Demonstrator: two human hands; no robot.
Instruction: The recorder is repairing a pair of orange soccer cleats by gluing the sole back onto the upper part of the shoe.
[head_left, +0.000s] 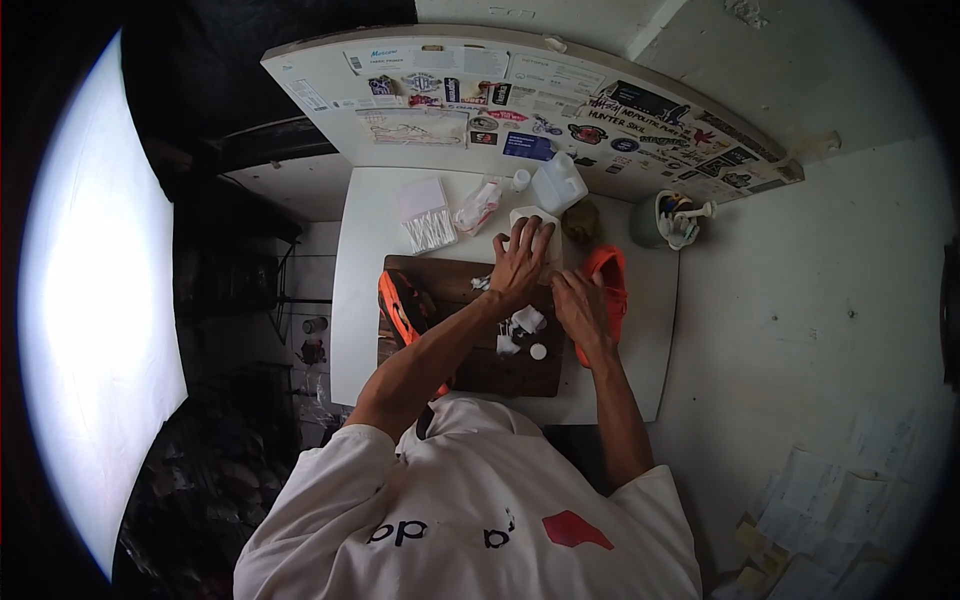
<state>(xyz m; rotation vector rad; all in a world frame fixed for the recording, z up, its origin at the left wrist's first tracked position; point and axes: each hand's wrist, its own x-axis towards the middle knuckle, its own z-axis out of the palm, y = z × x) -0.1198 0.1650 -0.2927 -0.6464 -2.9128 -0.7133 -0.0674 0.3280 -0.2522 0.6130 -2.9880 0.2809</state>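
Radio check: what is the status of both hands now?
Left grip over white item. Right grip by right orange shoe, hold unclear. Jug just beyond.

The left hand [520, 268] spreads its fingers over a white item [554, 250] (its kind is mostly hidden beneath them), while the right hand [580, 302] bends close by, between that item and an orange shoe [614, 285] on its right. Nearer the body than both hands, crumpled white tissues [528, 319] and a round white cap [538, 352] rest on a dark wooden board [475, 370]. Left of the left hand sits an orange-and-black shoe [400, 308]. Beyond the hands, a pack of cotton swabs [431, 230], a small white bottle [521, 180] and a translucent jug [560, 184] stand on the white table [355, 300].
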